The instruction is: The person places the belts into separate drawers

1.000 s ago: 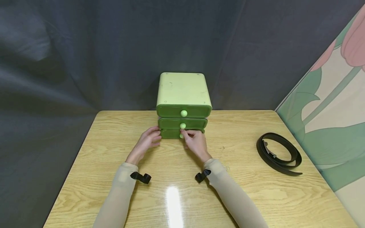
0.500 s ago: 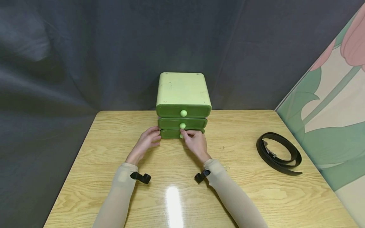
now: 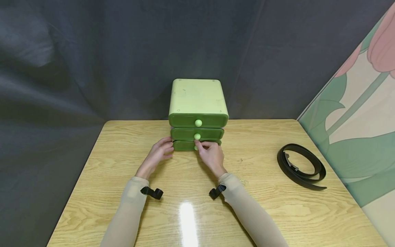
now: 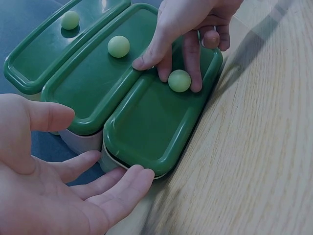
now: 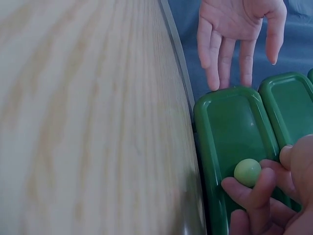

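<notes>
A small light-green cabinet (image 3: 199, 97) with dark green drawer fronts and round pale knobs stands at the table's back edge. My right hand (image 3: 213, 156) is at the bottom drawer (image 4: 146, 127), two fingers straddling its knob (image 4: 179, 81). The right thumb lies at the lower edge of the middle drawer (image 4: 90, 93). My left hand (image 3: 155, 156) is beside the cabinet's left side, fingers extended, fingertips right at the end of the bottom drawer. Its thumb stays apart from the fingers.
A coiled black belt (image 3: 291, 173) with a metal buckle lies on the right of the wooden table (image 3: 123, 154). Behind the table hangs a dark cloth (image 3: 139, 61). A flower-patterned panel (image 3: 364, 137) borders the right side. Both wrists carry black camera straps.
</notes>
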The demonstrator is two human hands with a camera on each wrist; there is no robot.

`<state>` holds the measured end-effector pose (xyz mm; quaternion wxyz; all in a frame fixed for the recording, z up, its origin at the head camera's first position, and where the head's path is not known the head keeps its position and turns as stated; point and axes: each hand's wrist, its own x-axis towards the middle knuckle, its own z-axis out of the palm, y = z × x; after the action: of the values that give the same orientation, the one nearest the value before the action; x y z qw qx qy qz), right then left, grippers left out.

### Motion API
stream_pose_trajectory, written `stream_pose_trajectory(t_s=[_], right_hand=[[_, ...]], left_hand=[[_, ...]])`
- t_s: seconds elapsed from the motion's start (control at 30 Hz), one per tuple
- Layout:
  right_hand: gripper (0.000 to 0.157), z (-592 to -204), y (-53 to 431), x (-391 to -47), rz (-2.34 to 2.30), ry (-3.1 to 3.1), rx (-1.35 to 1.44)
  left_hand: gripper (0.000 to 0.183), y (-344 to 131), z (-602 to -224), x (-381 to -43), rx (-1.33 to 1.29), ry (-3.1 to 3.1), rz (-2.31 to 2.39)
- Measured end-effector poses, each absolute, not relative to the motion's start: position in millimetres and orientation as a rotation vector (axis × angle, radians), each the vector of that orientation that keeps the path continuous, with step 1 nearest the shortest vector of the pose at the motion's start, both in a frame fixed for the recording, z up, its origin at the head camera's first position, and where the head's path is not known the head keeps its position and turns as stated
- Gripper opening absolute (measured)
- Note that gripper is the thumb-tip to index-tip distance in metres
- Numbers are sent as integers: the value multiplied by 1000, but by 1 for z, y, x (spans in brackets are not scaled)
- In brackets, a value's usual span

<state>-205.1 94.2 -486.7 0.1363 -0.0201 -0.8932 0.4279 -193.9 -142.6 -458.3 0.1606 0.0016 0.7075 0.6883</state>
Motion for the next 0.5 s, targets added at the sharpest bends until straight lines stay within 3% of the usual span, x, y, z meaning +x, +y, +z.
stream_pose_trajectory(t_s=[0.5], right_hand=[[43, -488, 95, -207, 1292, -2548, -30]], left_hand=[[61, -143, -457, -194, 8, 2025, 1960]])
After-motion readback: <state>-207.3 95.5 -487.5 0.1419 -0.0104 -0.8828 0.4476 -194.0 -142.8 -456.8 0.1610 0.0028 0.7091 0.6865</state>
